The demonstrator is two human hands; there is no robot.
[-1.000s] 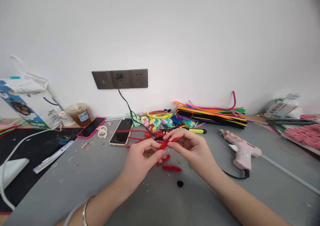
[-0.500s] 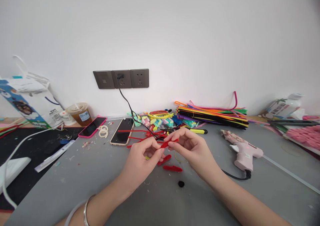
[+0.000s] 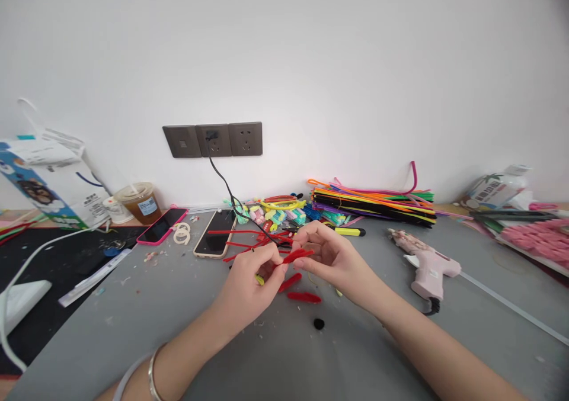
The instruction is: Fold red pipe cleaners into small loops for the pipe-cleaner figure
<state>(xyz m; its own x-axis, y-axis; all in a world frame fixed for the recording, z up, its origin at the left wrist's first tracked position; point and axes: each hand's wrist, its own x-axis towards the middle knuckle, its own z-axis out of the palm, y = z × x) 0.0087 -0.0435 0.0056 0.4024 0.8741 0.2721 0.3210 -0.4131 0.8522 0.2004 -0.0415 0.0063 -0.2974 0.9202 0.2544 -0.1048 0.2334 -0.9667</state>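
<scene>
Between my two hands is a short red folded pipe cleaner piece. My left hand pinches its left end between thumb and forefinger. At its right part, the thumb and fingers of my right hand close around it from both sides. A bit of something yellow-green shows by the curled fingers of my left hand; what it is I cannot make out. Under the hands lie a red pipe cleaner loop and another red piece. Nearer to me sits a small black pompom.
Long red pipe cleaners lie behind my hands, beside a phone. A bundle of coloured pipe cleaners and a yellow cutter are farther back. At right lies a pink glue gun; at left stands a drink cup.
The right thumb and fingers have spread slightly along the red piece, and more of it shows. The whole view has shifted a little.
</scene>
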